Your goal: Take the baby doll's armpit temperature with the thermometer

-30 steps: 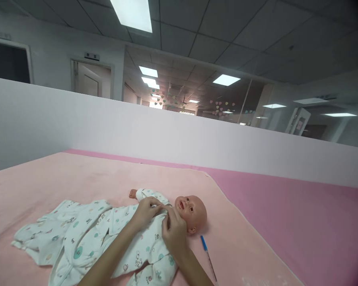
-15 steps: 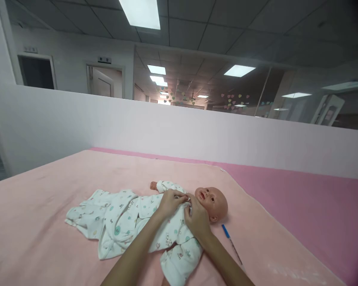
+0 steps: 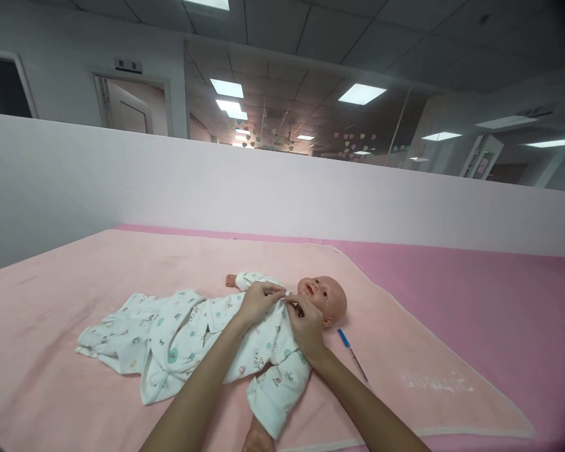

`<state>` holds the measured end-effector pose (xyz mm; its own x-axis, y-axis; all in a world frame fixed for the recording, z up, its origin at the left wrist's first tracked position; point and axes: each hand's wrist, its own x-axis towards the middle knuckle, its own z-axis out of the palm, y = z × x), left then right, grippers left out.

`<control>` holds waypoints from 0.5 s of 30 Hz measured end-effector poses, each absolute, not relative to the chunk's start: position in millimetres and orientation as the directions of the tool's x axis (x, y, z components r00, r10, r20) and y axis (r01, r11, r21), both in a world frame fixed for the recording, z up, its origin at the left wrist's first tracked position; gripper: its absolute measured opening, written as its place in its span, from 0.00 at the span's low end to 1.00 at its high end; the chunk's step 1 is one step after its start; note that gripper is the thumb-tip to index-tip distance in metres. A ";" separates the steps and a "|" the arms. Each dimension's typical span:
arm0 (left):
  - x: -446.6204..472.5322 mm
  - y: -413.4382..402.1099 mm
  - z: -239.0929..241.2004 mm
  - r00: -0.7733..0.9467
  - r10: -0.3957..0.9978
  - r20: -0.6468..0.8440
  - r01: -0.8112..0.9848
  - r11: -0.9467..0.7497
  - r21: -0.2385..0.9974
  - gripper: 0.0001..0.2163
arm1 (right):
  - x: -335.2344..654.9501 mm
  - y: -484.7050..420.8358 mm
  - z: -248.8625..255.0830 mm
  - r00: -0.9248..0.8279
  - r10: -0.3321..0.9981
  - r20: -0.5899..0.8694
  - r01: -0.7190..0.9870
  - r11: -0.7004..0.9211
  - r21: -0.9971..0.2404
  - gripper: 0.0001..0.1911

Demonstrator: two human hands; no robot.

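A baby doll (image 3: 324,296) lies on its back on a light pink blanket (image 3: 122,270), head to the right. It wears a white romper (image 3: 193,333) printed with small coloured figures. My left hand (image 3: 257,301) and my right hand (image 3: 306,325) meet at the romper's collar just under the doll's chin. Both pinch the cloth with closed fingers. One small doll hand (image 3: 230,280) sticks out of the far sleeve. The romper's legs lie loose and crumpled to the left.
A blue-capped pen (image 3: 351,351) lies on the blanket right of the doll's head. The blanket lies on a darker pink surface (image 3: 475,301). A white partition wall (image 3: 263,188) runs along the far side. Behind it are doors and ceiling lights.
The view has shifted, so the doll sits a little higher and more to the left than half a second ago. Both hands stay at the collar, fingers now pinched closer to the chin.
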<state>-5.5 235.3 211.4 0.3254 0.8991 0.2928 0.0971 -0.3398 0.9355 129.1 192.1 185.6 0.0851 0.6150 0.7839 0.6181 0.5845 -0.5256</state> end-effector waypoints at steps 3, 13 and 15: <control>-6.0 236.3 211.8 0.345 0.899 0.269 0.111 -0.324 0.940 0.13 | 129.2 192.9 185.2 0.104 0.588 0.802 0.611 0.598 -0.518 0.07; -18.6 228.5 224.9 0.570 0.805 0.163 0.067 -0.243 0.968 0.16 | 129.7 196.8 180.3 0.105 0.503 0.858 0.598 0.657 -0.459 0.07; -19.0 225.7 226.9 0.563 0.809 0.169 0.089 -0.263 0.961 0.16 | 129.5 197.0 180.1 0.091 0.504 0.859 0.608 0.655 -0.449 0.07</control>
